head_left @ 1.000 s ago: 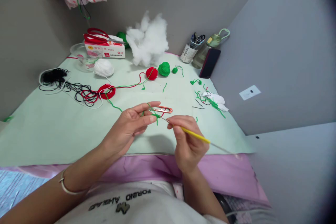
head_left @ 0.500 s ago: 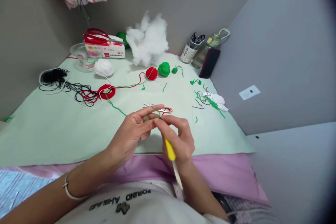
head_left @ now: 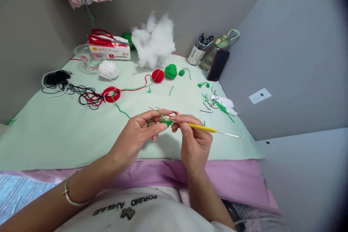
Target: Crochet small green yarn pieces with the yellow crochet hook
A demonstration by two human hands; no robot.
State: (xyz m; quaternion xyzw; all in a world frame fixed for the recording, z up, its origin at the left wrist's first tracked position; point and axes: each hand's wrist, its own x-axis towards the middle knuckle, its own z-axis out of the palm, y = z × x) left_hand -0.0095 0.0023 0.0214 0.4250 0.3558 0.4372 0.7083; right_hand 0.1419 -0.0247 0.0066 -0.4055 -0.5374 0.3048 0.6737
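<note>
My left hand [head_left: 138,130] pinches a small green crochet piece [head_left: 166,121] between thumb and fingers, with green yarn [head_left: 119,108] running over its raised forefinger and back to the left. In my right hand [head_left: 196,141] is a crochet hook [head_left: 202,127] with a yellow handle, closed in a pencil-like grip. The hook lies nearly level; its left tip meets the green piece and its other metal end sticks out to the right. Just behind my fingertips lie thread snips [head_left: 174,113] with orange handles, partly hidden by the left hand.
Behind are a red yarn ball [head_left: 158,76], a green yarn ball [head_left: 170,71], white stuffing [head_left: 154,40], and a box [head_left: 116,51] with red scissors [head_left: 100,37] on top. Tangled black yarn [head_left: 58,78] lies left. Yarn scraps [head_left: 223,107], a phone [head_left: 218,66] and a bottle [head_left: 214,52] stand right.
My right hand has turned and shifted right, swinging the hook from pointing down toward me to nearly level. More of the green piece now shows at my left fingertips.
</note>
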